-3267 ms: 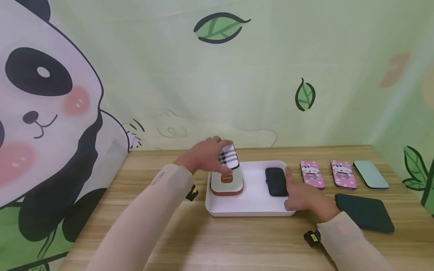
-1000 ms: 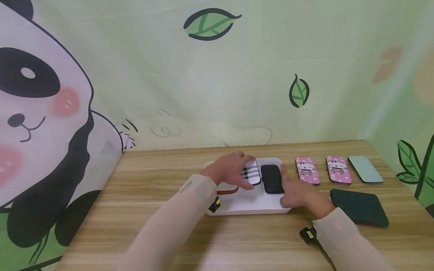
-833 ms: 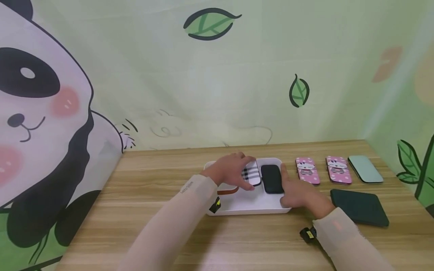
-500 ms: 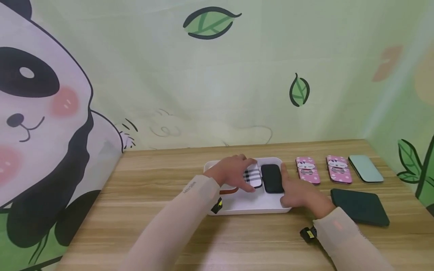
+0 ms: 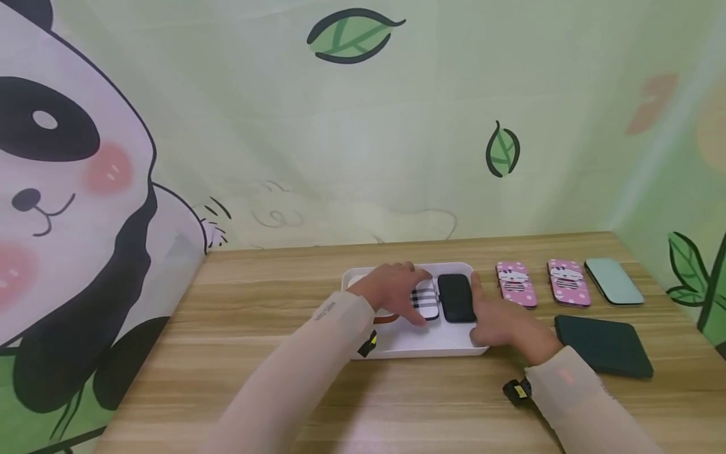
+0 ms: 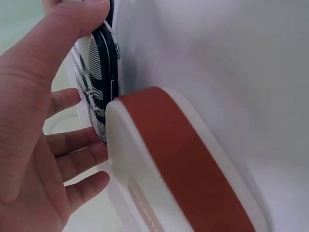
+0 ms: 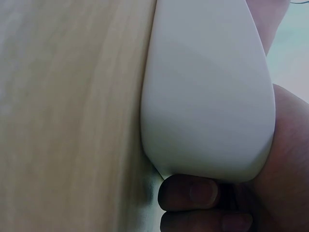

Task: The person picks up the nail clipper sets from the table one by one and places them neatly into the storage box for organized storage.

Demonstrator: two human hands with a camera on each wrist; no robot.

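My left hand [image 5: 394, 291] grips a black-and-white checked case [image 5: 425, 300] by its edges, thumb on the near edge and fingers at the far one. The case lies in the white tray [image 5: 422, 345], right beside a flat black case [image 5: 456, 297]. In the left wrist view the checked case [image 6: 91, 92] shows a dark rim, close against a rounded white box with a red-brown band [image 6: 169, 145]. That box sits in the tray's left part, mostly hidden under my left hand in the head view. My right hand [image 5: 505, 321] holds the tray's right end, its fingers curled at the wall.
Two pink cat-patterned cases [image 5: 516, 285] [image 5: 569, 283] and a pale mint case [image 5: 614, 281] lie right of the tray on the wooden table [image 5: 272, 277]. A dark green flat case [image 5: 604, 345] lies nearer, beside my right wrist. A printed cloth [image 5: 442, 126] hangs behind the table.
My left hand has carried the checked case rightward from above the white box to beside the black case, and recently shifted slightly right. My right hand stays at the tray's end.
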